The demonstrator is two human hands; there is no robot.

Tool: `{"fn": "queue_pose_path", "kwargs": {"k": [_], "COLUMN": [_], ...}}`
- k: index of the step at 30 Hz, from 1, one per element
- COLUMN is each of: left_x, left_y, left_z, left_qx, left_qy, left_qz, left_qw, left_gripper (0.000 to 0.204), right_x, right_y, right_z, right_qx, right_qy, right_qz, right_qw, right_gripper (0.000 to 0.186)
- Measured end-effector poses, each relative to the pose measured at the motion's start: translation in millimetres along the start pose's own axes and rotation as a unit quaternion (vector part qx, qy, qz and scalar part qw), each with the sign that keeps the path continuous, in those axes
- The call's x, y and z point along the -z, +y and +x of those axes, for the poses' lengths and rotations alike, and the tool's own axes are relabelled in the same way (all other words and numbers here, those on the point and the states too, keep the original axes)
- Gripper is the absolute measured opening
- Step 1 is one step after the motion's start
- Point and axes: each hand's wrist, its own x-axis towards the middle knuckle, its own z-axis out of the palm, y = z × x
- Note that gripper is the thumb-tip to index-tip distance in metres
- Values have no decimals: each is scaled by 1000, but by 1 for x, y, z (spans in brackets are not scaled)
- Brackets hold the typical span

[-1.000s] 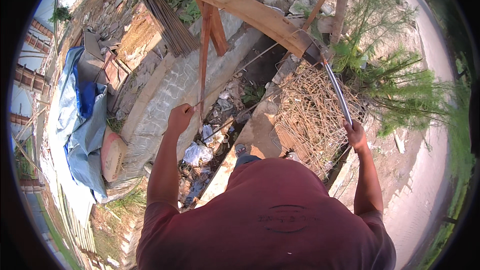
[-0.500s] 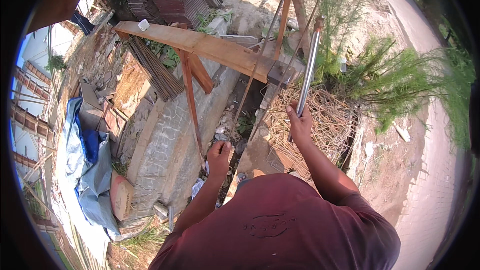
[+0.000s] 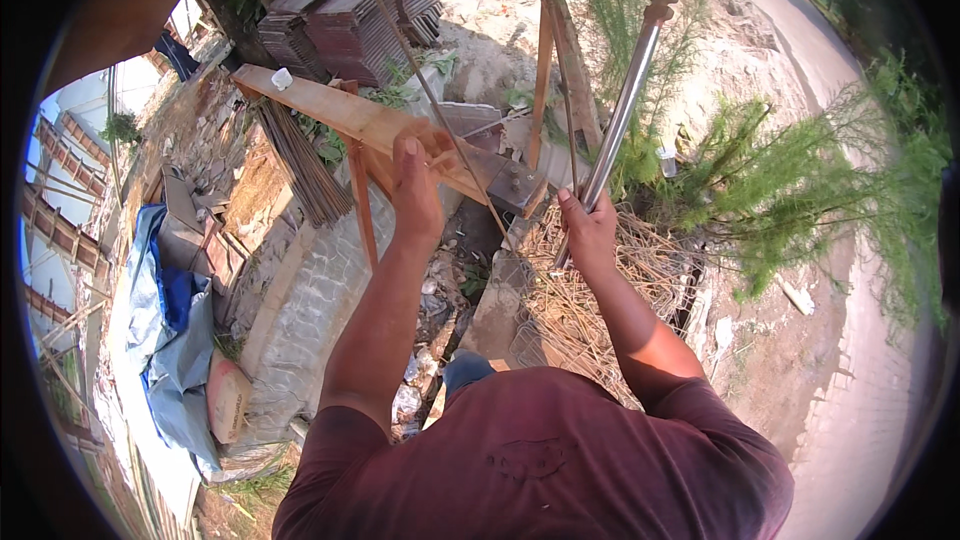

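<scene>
My right hand [image 3: 590,228] grips a shiny steel pipe [image 3: 625,105] near its lower end; a rusty fitting caps the far end. A thin metal rod [image 3: 571,130] runs down to the thumb of that hand; whether it is held too, I cannot tell. My left hand [image 3: 418,190] is raised over the wooden beam [image 3: 325,105], thumb up and fingers apart, slightly smeared. Close beside those fingers slants another thin rod [image 3: 455,145], crossing the beam. A dark metal block [image 3: 508,180] with studs sits at the beam's near end.
Bent wire pieces [image 3: 640,275] heap below the pipe. A bundle of straight rods [image 3: 310,170] leans under the beam. Stacked roof tiles [image 3: 350,30] stand behind. A blue tarp [image 3: 175,350] and a sack [image 3: 228,398] lie left, feathery green branches [image 3: 770,170] right.
My left hand has let go of a rod low down and risen to the beam. The rods have swung leftward at their upper ends. The pipe, still in my right hand, has shifted slightly.
</scene>
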Motion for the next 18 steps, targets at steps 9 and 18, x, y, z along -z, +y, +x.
{"fn": "queue_pose_path", "kwargs": {"k": [9, 18], "left_x": [-52, -77], "left_y": [122, 138], "left_z": [240, 243], "left_qx": [1, -205], "left_qy": [-94, -238], "left_qz": [6, -31], "left_qw": [996, 949], "left_gripper": [34, 35], "right_x": [31, 24], "right_y": [12, -16], "right_z": [50, 72], "right_qx": [77, -13], "right_qy": [56, -8], "right_qz": [-106, -124], "right_qw": [990, 992], "right_gripper": [25, 32]}}
